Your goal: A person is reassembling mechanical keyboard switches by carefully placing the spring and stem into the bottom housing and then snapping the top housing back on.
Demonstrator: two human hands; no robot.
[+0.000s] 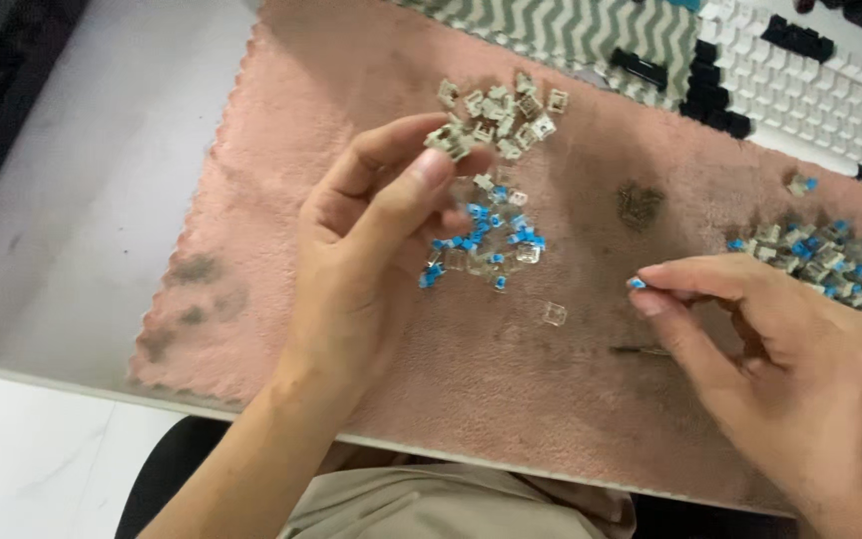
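My left hand (371, 225) is raised over a pink cloth (511, 329) and pinches a small beige switch housing (448, 141) between thumb and fingers. My right hand (760, 349) sits at the lower right and pinches a tiny blue stem (637, 283) at its fingertips. Between the hands lies a scatter of blue stems and clear covers (486, 240). A pile of beige housings (511, 115) lies just beyond my left fingertips. One clear cover (552, 313) lies alone near the middle.
A heap of whole blue-and-beige switches (830, 260) lies behind my right hand. A thin dark tool (641, 350) rests on the cloth under my right fingers. A keyboard with white and black keycaps (810, 80) sits at the top right. The white table edge (72, 200) borders the cloth on the left.
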